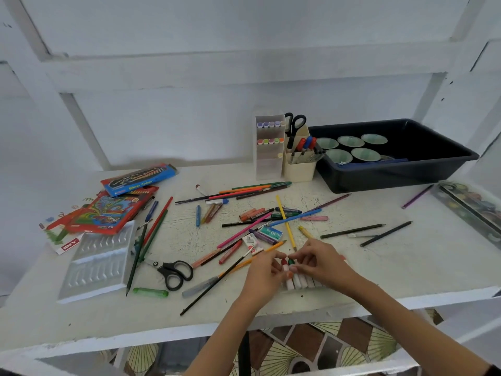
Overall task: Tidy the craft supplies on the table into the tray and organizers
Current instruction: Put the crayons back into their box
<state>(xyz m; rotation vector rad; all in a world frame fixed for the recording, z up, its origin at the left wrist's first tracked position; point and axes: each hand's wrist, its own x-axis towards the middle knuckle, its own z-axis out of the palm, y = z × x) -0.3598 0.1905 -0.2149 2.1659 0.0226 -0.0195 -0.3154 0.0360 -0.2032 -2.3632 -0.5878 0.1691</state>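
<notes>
A row of small white paint tubes (pixel 299 281) with coloured caps lies near the table's front edge. My left hand (pixel 264 275) and my right hand (pixel 321 263) hold the row from either side, fingers curled on the tubes with red and green caps. Coloured pencils (pixel 257 189), crayons (pixel 230 252) and pens lie scattered over the middle of the white table (pixel 406 267). The cream organizers (pixel 298 166) with markers stand at the back. Beside them sits the black tray (pixel 393 175) with several pale green cups inside.
Black scissors (pixel 174 272) lie left of my hands. A white plastic paint insert (pixel 97 263), a red box (pixel 108 213) and a blue watercolour box (pixel 139 179) are at the left. A clear case (pixel 471 210) sits at the right edge. White shelving rises behind.
</notes>
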